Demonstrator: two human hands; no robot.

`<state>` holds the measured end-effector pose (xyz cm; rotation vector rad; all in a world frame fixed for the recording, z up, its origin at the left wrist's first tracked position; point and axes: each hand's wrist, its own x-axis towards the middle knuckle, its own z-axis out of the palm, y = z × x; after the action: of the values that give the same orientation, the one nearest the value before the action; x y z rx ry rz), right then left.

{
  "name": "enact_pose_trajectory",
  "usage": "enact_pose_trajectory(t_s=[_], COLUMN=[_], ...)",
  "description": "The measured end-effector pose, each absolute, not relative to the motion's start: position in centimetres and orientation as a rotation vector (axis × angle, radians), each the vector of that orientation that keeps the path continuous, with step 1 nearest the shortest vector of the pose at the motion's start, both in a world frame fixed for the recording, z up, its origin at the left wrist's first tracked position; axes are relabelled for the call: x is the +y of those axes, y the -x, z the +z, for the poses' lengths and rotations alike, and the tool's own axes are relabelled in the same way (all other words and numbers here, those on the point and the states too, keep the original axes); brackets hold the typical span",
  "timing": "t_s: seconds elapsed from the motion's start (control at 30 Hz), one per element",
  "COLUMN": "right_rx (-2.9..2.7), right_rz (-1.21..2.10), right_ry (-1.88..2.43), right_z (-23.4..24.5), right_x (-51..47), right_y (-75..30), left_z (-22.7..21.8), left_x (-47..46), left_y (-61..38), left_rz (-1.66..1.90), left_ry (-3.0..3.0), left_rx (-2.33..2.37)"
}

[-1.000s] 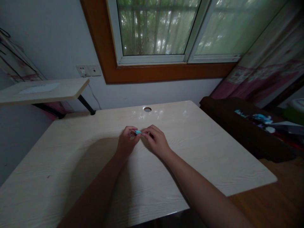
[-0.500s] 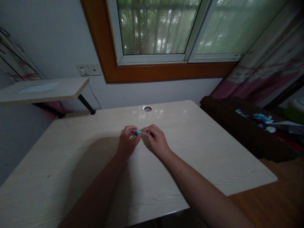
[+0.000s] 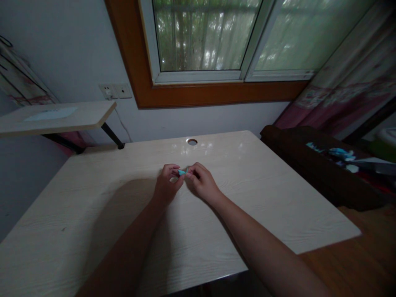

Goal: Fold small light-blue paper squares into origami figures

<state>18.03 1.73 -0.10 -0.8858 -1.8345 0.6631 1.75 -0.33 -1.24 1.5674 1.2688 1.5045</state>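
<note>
- My left hand [image 3: 166,183] pinches a small turquoise piece [image 3: 181,172] between thumb and fingers, the other fingers curled.
- My right hand [image 3: 202,181] is pinched at the piece's right end, thumb against fingertips; the piece is too small for me to make out its shape.
- I have it over the middle of the desk [image 3: 262,198], nearer the far edge than mine; whether my hands rest on the top, I can't tell.
- The desktop is pale, wood-grained and a bit glossy, with my shadow spread over its left half and a small dark mark [image 3: 63,229] there.
- Beyond my hands, near the back edge, is a round hole [image 3: 192,142].
- At the back left a raised shelf [image 3: 95,117] stands on black legs, a pale sheet [image 3: 51,114] lying on it.
- Behind that, a white cord [image 3: 123,127] hangs below the wall sockets [image 3: 115,91].
- Ahead of me is a window [image 3: 204,37] in an orange-brown wooden surround [image 3: 216,94].
- To my right hangs a pink-and-cream curtain [image 3: 337,82], with dark brown furniture [image 3: 297,161] below and wooden floor [image 3: 334,247].
</note>
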Motion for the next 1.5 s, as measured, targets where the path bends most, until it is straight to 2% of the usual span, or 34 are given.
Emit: enact_pose_trajectory(t_s=[0.37,1.13,1.5], right_rx=[-1.796,-1.769,-2.057], right_rz=[0.653,0.701,0.53], right_ry=[0.889,0.933,0.909], right_z=[-0.11,0.34,0.44], right_x=[1.72,1.44,1.31], right_y=[-18.05,-18.11,-18.88], left_z=[-1.26,-1.04,-0.89], left_x=[0.0,0.02,0.18], left_y=[-1.93,-1.78,-1.43], left_rz=[1.548,1.57,1.512], left_ry=[-1.509,-1.506,-1.539], left_rx=[1.099,1.128,1.189])
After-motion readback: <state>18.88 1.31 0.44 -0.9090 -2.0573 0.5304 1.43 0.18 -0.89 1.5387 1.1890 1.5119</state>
